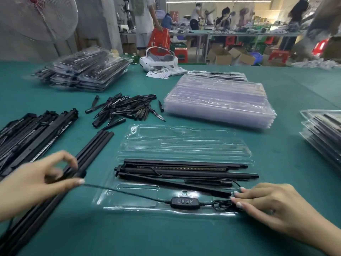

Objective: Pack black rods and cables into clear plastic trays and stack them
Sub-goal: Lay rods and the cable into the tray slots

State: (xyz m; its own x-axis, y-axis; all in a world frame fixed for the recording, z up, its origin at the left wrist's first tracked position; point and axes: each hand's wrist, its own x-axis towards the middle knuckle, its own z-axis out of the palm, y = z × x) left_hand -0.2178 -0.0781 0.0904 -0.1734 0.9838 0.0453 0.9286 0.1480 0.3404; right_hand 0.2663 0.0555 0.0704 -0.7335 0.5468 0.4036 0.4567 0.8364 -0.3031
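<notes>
I can read no words, brands or numbers anywhere in front of me. The inline controller (185,202) on the cable shows four small buttons, their markings too tiny to make out, and the white slips (166,72) far across my counter (184,237) are blurred.

One open clear tray (184,145) lies in the middle of the bench (184,237), and it holds four long black rods (184,161), though they overlap and the count is not certain. One cable (129,194) runs across the tray, bearing one controller (185,201) with four buttons. Two hands are in view: one left hand (36,183) and one right hand (267,206). There are one stack of empty trays (217,100), two stacks of filled trays, far left (83,71) and at the right edge (324,132), one heap of black spikes (127,108), too many to count, and one white headset (158,59).
</notes>
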